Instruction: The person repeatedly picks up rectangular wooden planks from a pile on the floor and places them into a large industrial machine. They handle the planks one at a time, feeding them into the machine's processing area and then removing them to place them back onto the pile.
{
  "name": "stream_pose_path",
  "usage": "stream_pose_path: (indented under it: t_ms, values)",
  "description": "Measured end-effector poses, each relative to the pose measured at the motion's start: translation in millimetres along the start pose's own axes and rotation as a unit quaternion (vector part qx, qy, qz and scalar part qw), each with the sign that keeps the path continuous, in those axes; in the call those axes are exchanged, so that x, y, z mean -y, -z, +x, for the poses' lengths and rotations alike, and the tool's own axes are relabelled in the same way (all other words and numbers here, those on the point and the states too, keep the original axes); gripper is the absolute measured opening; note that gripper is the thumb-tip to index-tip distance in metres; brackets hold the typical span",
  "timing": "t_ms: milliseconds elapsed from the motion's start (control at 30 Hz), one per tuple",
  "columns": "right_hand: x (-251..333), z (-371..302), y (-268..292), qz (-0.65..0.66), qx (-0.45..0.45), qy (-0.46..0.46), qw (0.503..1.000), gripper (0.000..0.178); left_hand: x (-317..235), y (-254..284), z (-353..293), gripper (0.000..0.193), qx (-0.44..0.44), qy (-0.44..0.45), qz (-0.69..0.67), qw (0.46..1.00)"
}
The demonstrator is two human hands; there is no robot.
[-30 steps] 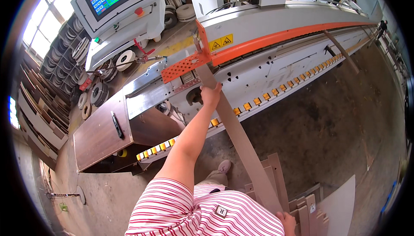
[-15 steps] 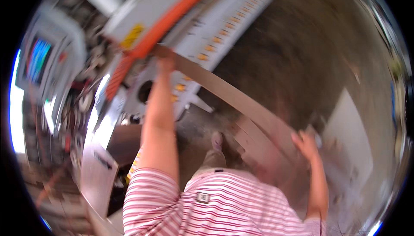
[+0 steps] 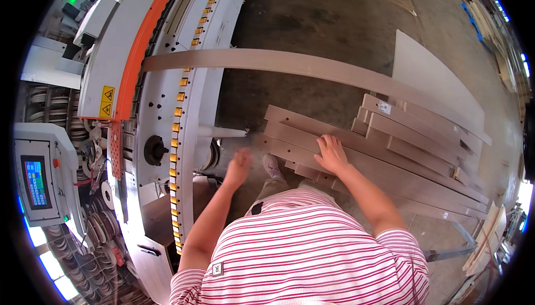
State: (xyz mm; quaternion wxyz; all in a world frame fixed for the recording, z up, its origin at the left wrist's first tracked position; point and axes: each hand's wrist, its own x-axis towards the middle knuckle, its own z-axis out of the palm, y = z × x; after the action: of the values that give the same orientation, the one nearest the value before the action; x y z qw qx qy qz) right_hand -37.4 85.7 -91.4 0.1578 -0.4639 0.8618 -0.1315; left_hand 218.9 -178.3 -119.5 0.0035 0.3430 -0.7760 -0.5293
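Note:
A long, narrow brown board (image 3: 267,61) reaches across from the machine, its left end under the orange-edged grey beam (image 3: 139,49). Neither of my hands touches it. My right hand (image 3: 332,153) lies on the top of a stack of similar boards (image 3: 384,166), fingers stretched and thumb apart. Smeared by motion, my left hand (image 3: 239,168) hangs in the air between the machine's roller edge (image 3: 177,127) and the stack. Its fingers cannot be made out.
A control panel with a lit screen (image 3: 36,182) stands left, near shelved rolls of edging (image 3: 103,221). A pale rod (image 3: 223,132) juts from the machine toward me. A large pale sheet (image 3: 429,76) lies beyond the stack. My shoe (image 3: 272,166) is beside the stack's near end.
My left hand has let go of the long board by the machine and drawn back. My right hand has left that board for the stack. The view has turned.

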Motion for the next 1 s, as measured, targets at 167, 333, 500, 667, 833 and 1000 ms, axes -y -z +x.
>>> stream_pose_path:
  t_ms: [167, 333, 500, 667, 833, 1000]
  values:
    - [6, 19, -11, 0.013, 0.027, 0.006, 1.0, 0.062, 17, -50, 17, 0.037, 0.109, 0.145, -0.275, 0.944]
    - [26, -10, -5, 0.041, 0.041, 0.076, 0.995, 0.068, 35, -93, 43, 0.034, 0.112, 0.244, -0.462, 0.845]
    - [5, -60, 20, 0.039, 0.079, 0.027, 0.996, 0.075, -25, -101, 27, 0.025, 0.028, 0.237, -0.451, 0.86]
    - [-47, -109, 77, 0.107, 0.13, -0.064, 0.984, 0.073, -96, -40, 3, 0.025, -0.063, 0.143, -0.481, 0.862]
    - [-120, -173, 130, 0.171, 0.191, -0.141, 0.956, 0.049, -109, 89, 16, 0.018, -0.285, 0.047, -0.531, 0.797]
    - [-165, -232, 117, 0.149, 0.289, -0.233, 0.916, 0.049, -100, 189, 26, 0.034, -0.442, 0.029, -0.418, 0.793]
